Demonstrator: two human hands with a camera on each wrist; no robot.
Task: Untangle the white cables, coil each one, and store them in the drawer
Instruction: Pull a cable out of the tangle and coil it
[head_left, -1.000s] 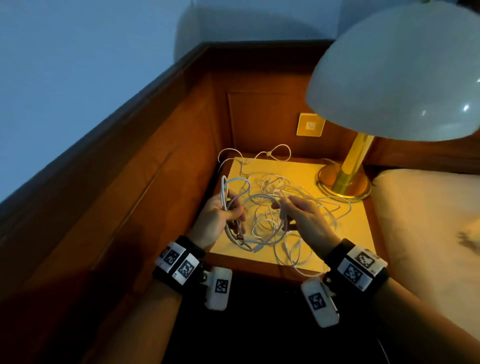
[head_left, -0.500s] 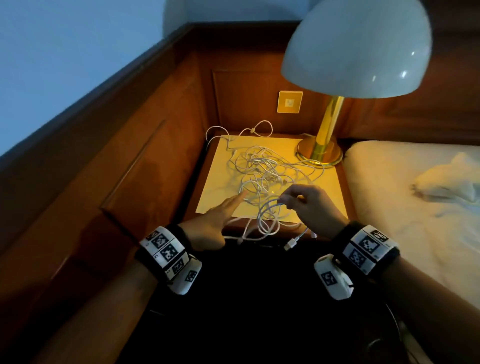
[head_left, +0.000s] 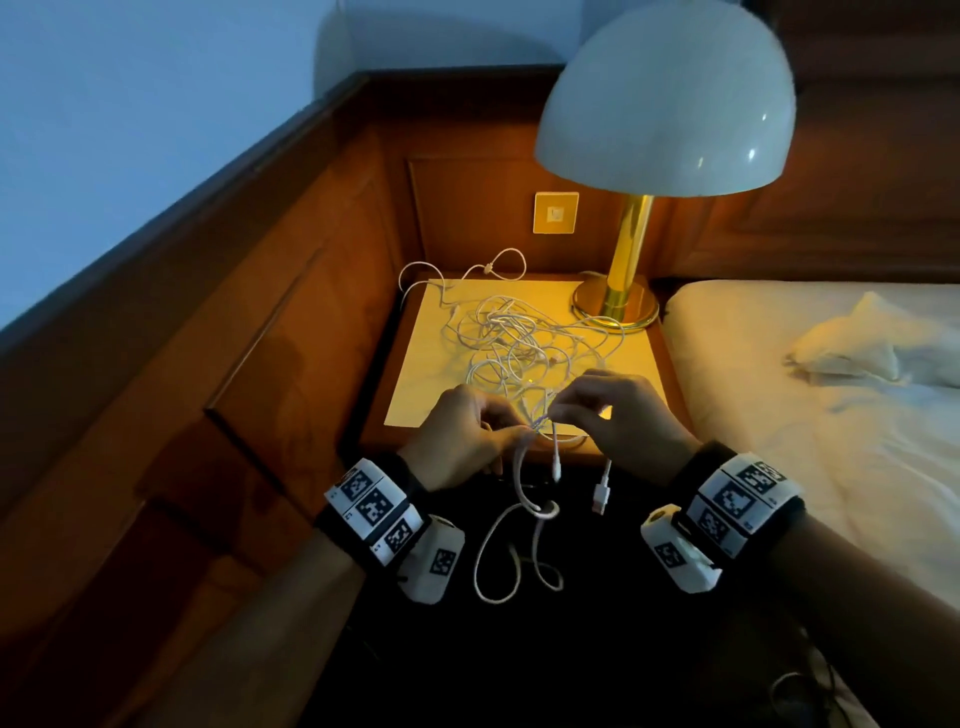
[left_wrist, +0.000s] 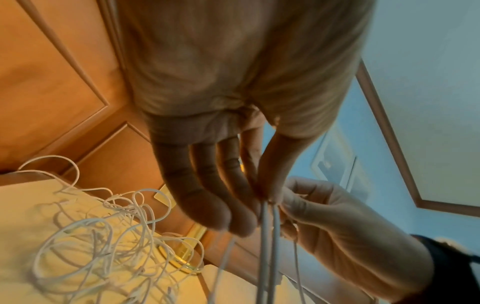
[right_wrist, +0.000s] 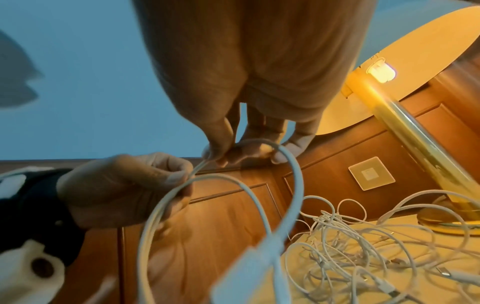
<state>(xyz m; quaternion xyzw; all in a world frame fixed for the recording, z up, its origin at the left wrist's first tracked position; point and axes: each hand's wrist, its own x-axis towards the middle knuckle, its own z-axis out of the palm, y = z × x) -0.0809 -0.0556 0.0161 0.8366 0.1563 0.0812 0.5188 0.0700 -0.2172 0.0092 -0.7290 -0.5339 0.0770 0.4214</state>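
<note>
A person's two hands worked a white cable (head_left: 524, 499) at the front edge of a wooden nightstand (head_left: 519, 452), with a brass lamp (head_left: 631, 249) at the nightstand's back right corner. The left hand (head_left: 460, 441) pinched the cable between thumb and forefinger, its other fingers (left_wrist: 207, 195) loosely extended beside the strands. The right hand (head_left: 618, 415), just beside the left, pinched the same cable at its fingertips (right_wrist: 223, 152). From that shared grip the cable drooped below the nightstand's front edge, forming a loose knot and a loop over dark floor, and a plug (head_left: 601, 496) dangled on a strand near the right hand. A tangle of other white cables (head_left: 519, 348) lay heaped on the nightstand's pale top, between the hands and the lamp's base, one loop trailing off the back edge toward a wall plate (head_left: 555, 212) on the wood panelling. A bed (head_left: 810, 405) with pale sheets stood against the nightstand's right side. Each wrist wore a band with black-and-white markers (head_left: 371, 506).
</note>
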